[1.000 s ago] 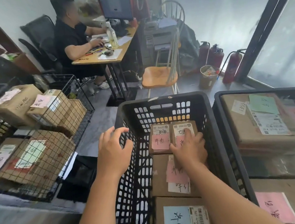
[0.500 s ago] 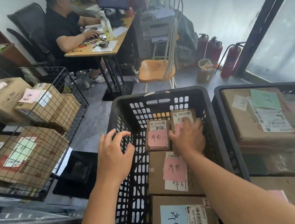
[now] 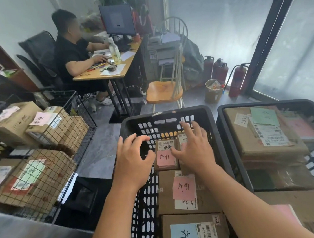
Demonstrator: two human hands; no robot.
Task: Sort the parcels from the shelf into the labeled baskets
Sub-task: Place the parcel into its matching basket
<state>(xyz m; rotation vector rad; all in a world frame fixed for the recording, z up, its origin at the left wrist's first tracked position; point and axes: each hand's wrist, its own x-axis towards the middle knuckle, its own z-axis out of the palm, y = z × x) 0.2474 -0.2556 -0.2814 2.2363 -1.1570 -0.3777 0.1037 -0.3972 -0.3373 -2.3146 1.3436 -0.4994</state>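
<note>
Head view: right hand [image 3: 193,149] spread flat, fingers straight, over two small parcels [image 3: 165,155] at far end of black basket [image 3: 163,116]; nothing gripped. Left hand [image 3: 132,162] loosely curled, empty, above basket's left wall. Wire rack [image 3: 47,144] of boxes left, second basket [image 3: 264,104] right.

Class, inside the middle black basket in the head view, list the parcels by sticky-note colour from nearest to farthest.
Blue-note parcel → large pink-note parcel → small pink-note parcel, beside the one under the right hand.
</note>
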